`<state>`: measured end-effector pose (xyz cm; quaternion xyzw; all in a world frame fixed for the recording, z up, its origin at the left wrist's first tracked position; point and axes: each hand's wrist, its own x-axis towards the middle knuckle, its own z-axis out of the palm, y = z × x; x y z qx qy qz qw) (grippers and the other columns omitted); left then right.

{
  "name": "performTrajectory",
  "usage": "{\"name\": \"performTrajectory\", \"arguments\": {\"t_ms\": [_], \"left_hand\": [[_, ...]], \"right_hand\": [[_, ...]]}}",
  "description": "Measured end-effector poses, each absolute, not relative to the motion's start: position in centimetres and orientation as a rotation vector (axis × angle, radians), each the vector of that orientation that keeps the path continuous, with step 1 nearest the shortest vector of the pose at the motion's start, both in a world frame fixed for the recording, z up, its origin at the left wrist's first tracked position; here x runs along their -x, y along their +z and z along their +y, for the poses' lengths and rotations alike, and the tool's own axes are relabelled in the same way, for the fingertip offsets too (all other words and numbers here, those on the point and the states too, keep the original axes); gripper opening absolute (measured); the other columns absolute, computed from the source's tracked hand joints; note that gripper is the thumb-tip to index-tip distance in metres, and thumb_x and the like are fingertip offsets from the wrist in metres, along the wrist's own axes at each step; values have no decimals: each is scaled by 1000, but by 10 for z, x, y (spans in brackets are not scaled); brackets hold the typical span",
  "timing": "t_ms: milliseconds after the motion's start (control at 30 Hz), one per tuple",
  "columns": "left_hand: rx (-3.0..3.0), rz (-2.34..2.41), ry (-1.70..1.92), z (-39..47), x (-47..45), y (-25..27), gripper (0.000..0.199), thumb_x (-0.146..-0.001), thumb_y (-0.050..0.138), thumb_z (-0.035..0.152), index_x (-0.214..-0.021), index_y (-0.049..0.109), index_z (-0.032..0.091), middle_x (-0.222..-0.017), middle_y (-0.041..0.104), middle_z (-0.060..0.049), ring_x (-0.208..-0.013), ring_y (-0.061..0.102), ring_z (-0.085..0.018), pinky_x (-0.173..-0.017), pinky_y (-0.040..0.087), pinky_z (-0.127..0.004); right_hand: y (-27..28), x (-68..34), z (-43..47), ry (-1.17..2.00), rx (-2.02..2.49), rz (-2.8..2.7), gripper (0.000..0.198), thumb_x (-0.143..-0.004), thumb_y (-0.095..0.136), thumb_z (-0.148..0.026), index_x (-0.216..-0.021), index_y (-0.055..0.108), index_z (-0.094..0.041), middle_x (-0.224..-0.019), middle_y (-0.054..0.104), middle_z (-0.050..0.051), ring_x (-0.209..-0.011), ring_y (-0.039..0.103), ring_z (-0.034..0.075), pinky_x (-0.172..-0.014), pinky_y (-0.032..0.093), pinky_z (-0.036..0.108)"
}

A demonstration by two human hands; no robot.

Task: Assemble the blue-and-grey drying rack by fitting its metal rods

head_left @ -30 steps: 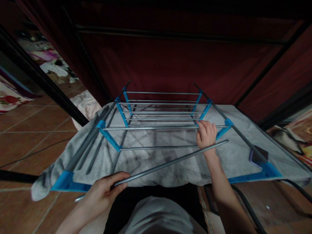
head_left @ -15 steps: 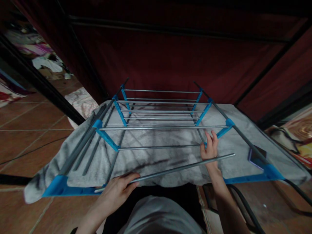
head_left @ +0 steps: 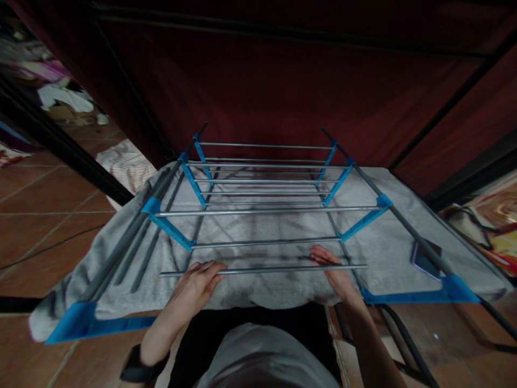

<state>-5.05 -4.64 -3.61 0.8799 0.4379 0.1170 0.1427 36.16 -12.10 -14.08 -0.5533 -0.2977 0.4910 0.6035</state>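
A loose metal rod point(head_left: 266, 270) lies nearly level across the near side of a partly assembled rack frame. My left hand point(head_left: 200, 280) is closed around the rod toward its left end. Close to the rod's right end is my right hand point(head_left: 329, 264), its fingers stretched out together, with the rod crossing over it. Beyond my hands, metal crossbars point(head_left: 258, 211) join the rack's long dark side tubes point(head_left: 412, 231) through blue plastic brackets point(head_left: 172, 229). Larger blue end pieces point(head_left: 420, 296) sit at the near corners.
The rack rests on a grey blanket point(head_left: 258, 291). Several loose tubes point(head_left: 147, 258) lie by its left side, and a phone point(head_left: 427, 258) at the right. Dark red panels point(head_left: 283, 91) stand behind. A striped cloth point(head_left: 127, 167) and a cable point(head_left: 60, 245) are on the tiled floor.
The rod has gone from slanted to nearly level, its left end moving up and forward. My right hand has left the bracket and come back to the rod.
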Motion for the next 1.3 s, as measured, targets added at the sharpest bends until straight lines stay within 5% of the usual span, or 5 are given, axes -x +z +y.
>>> {"name": "performTrajectory", "arguments": {"t_ms": [200,367,967,1300], "left_hand": [[-2544,1291,413,-24,63,-49,35,-97,41,42,-110,69,24,-104,73,-5,-96,67,-22,-89,50,-35],[-2570,1300,381,-15,64,-68,34,-99,40,39,-111,68,24,-109,72,-6,-100,66,-22,-92,48,-37],[-2667,1328,312,-6,38,-103,33,-100,38,32,-112,66,21,-106,71,-8,-95,65,-23,-90,49,-39],[-2662,1283,382,-9,23,-122,36,-101,33,30,-118,64,21,-111,70,-9,-103,64,-22,-97,48,-41]], "right_hand": [[-136,-369,-130,1245,946,-382,42,-69,78,-25,-111,71,-27,-120,72,3,-114,67,20,-107,51,39],[-149,-374,-125,1204,928,-166,23,-76,75,-24,-99,72,-24,-104,75,0,-103,70,14,-96,57,29],[-160,-375,-109,951,1104,-128,15,-76,76,-28,-87,68,-23,-91,73,-2,-90,70,12,-87,59,27],[-169,-394,-119,915,1151,-119,14,-75,72,-28,-87,66,-24,-92,73,-1,-94,71,16,-95,57,35]]}}
